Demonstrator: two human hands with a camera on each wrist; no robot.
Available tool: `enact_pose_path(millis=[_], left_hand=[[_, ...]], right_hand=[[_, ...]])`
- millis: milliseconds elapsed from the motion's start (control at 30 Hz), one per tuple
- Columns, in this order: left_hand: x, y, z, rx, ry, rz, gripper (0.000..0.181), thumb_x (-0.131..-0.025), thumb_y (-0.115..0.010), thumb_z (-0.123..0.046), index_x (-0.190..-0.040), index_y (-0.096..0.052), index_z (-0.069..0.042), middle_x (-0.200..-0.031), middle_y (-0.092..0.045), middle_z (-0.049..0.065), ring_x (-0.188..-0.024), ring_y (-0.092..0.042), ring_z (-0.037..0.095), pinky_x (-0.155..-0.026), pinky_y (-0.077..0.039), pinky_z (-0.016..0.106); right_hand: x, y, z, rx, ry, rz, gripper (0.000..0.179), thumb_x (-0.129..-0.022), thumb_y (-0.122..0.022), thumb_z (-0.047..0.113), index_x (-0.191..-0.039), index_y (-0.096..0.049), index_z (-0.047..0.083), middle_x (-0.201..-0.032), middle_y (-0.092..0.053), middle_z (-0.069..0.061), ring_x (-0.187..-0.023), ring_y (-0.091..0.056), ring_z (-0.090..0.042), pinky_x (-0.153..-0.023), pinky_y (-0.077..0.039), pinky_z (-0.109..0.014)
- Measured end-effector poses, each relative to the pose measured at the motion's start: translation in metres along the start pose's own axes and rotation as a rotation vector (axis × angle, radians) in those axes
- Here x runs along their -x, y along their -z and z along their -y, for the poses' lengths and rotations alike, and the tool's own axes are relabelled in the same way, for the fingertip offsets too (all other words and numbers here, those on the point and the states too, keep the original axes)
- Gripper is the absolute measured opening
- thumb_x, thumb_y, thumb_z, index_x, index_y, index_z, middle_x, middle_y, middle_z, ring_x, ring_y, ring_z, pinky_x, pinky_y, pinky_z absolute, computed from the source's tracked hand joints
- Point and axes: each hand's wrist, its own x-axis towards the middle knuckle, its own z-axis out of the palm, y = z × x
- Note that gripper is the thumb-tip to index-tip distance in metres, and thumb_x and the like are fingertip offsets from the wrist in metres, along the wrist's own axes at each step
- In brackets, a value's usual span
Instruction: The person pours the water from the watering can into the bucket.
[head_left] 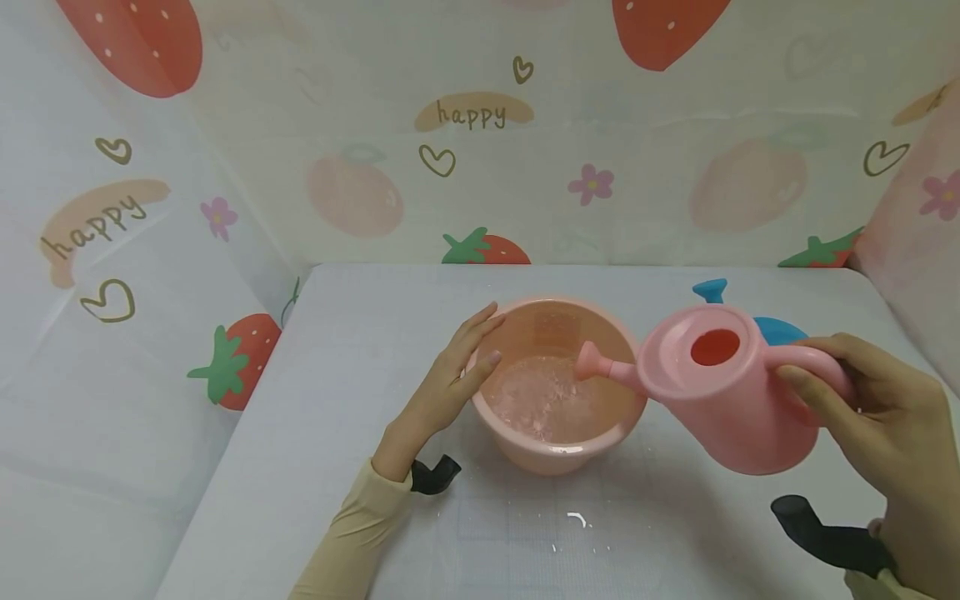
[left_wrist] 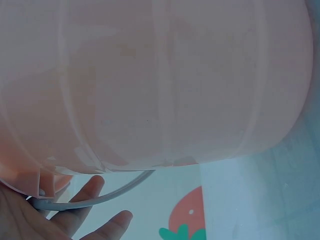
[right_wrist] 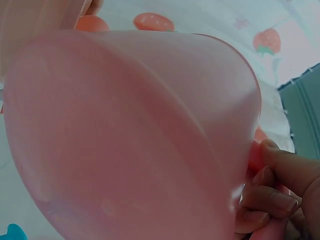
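A pink watering can [head_left: 738,400] hangs tilted over the table, its spout over a pink bucket [head_left: 558,450]. My right hand [head_left: 892,408] grips the can's handle, fingers curled round it in the right wrist view. Inside the bucket, water [head_left: 551,396] is rippling and splashing below the spout. My left hand [head_left: 457,362] rests on the bucket's left rim with its fingers fairly straight. The left wrist view shows the bucket's ribbed side and, by my fingers, its grey handle [left_wrist: 117,192].
Partly hidden behind the can is a blue object [head_left: 780,331], with a blue flared spout head [head_left: 710,290] beside it. Drops of water [head_left: 577,518] lie on the white table [head_left: 375,308] in front of the bucket. A patterned sheet [head_left: 645,125] hangs behind.
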Motion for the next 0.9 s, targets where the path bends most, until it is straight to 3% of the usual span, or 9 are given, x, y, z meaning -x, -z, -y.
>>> enact_pose_path(millis=[100,400,633,800,900], left_hand=[[0.0,0.0,-0.001,0.003,0.002,-0.001,0.055,-0.096,-0.039,-0.05,-0.143,-0.035,-0.023,-0.153,-0.02,-0.007,-0.14,-0.016,0.007,-0.11,-0.023,0.048],[-0.001,0.0,-0.001,0.007,-0.004,-0.003,0.052,-0.096,-0.04,-0.045,-0.143,-0.035,-0.023,-0.153,-0.021,-0.005,-0.14,-0.017,0.01,-0.11,-0.024,0.049],[-0.001,0.0,0.0,0.014,-0.003,-0.003,0.051,-0.097,-0.041,-0.043,-0.143,-0.036,-0.022,-0.153,-0.02,-0.009,-0.14,-0.017,0.01,-0.11,-0.023,0.049],[-0.001,0.0,-0.002,0.006,0.001,-0.004,0.048,-0.097,-0.044,-0.032,-0.143,-0.036,-0.019,-0.152,-0.02,-0.009,-0.14,-0.017,0.011,-0.11,-0.023,0.048],[0.0,0.001,-0.011,0.011,0.009,-0.005,0.047,-0.097,-0.045,-0.021,-0.142,-0.036,-0.013,-0.153,-0.022,-0.003,-0.141,-0.018,0.016,-0.11,-0.023,0.049]], right_hand=[[0.0,0.0,-0.001,-0.079,0.005,-0.009,0.022,-0.078,-0.066,-0.009,-0.091,-0.058,-0.024,-0.087,-0.066,-0.006,-0.075,-0.06,-0.009,-0.074,-0.048,-0.011],[0.001,0.001,-0.003,-0.058,-0.008,-0.008,0.021,-0.079,-0.066,-0.01,-0.091,-0.057,-0.024,-0.088,-0.066,-0.005,-0.075,-0.06,-0.009,-0.075,-0.048,-0.011],[0.002,0.003,-0.009,-0.148,0.008,-0.003,0.023,-0.077,-0.066,-0.012,-0.092,-0.056,-0.026,-0.089,-0.066,-0.011,-0.077,-0.061,-0.012,-0.076,-0.049,-0.013],[0.003,0.004,-0.011,-0.155,0.012,0.005,0.023,-0.076,-0.066,-0.013,-0.093,-0.056,-0.026,-0.089,-0.066,-0.013,-0.078,-0.061,-0.013,-0.076,-0.049,-0.014],[0.003,0.005,-0.012,-0.136,0.011,0.008,0.023,-0.077,-0.066,-0.013,-0.094,-0.057,-0.026,-0.089,-0.066,-0.013,-0.078,-0.061,-0.013,-0.076,-0.049,-0.013]])
